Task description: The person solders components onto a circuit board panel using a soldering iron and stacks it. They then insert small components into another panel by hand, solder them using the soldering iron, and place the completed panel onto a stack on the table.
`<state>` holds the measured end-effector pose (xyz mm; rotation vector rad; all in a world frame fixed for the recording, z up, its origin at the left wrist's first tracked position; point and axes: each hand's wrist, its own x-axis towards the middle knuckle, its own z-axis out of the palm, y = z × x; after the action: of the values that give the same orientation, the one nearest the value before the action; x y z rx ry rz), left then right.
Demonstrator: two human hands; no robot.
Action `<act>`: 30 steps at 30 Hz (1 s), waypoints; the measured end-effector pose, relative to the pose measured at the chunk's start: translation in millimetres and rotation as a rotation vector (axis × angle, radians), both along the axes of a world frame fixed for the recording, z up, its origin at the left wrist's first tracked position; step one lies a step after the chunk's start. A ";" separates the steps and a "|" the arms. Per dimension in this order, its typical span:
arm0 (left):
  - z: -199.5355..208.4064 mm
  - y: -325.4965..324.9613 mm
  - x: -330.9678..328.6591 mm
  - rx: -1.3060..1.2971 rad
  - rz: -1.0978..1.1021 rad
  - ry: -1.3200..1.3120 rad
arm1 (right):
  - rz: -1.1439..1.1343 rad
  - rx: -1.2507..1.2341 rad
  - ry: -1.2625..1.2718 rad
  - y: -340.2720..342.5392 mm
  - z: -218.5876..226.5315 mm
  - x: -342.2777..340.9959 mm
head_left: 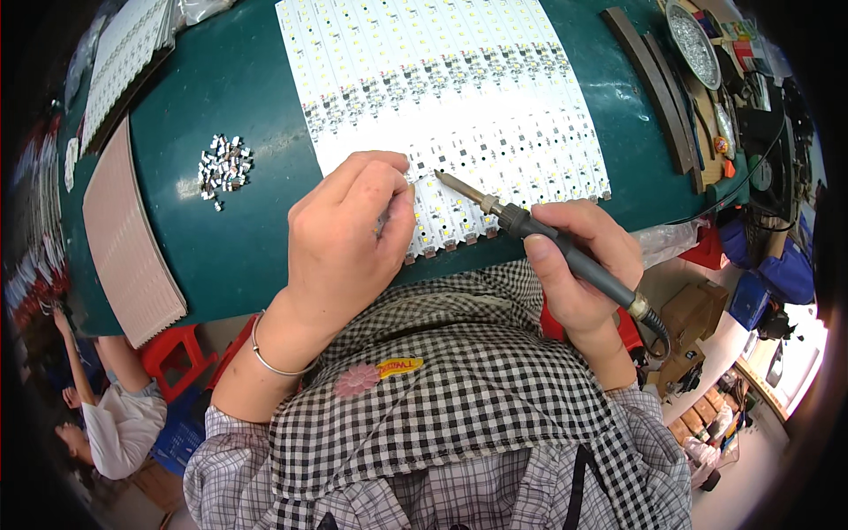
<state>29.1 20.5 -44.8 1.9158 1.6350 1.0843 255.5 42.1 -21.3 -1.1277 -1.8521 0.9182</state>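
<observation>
My right hand (604, 269) grips a soldering iron (527, 223) by its dark grey handle. The iron's tip points up and left, over a white panel of LED circuit-board strips (495, 94). Whether the tip touches the panel I cannot tell. Just left of the tip, my left hand (352, 221) is closed in a pinch at the panel's left part. What its fingertips hold is too small to make out. Rows of small yellow LEDs and dark components run across the strips. Small white and brown parts (224, 168) lie in a loose pile to the left.
Pinkish-brown panels (132, 238) lie at the left table edge, below stacked white boards (126, 66). Dark bars (654, 93) and a round metal dish (692, 44) are at the right. The iron's cord (655, 329) hangs beside my right wrist. Another person (124, 428) sits at lower left.
</observation>
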 end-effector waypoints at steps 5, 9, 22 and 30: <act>1.3 2.2 1.5 0.023 0.002 0.064 | 0.032 0.032 -0.028 2.6 3.4 -2.1; 1.2 2.9 1.9 0.045 0.006 0.102 | 0.058 0.066 -0.057 4.1 6.2 -3.5; 12.6 8.6 4.4 -0.025 -0.001 0.189 | 0.124 0.111 -0.128 6.3 16.0 -8.6; 17.4 10.4 -0.1 -0.055 -0.074 0.285 | 0.077 -0.006 -0.078 9.0 16.2 -6.8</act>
<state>29.1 30.9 -27.4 2.1543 1.7025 0.7563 248.7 51.2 -5.0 -1.1160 -1.9689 0.9355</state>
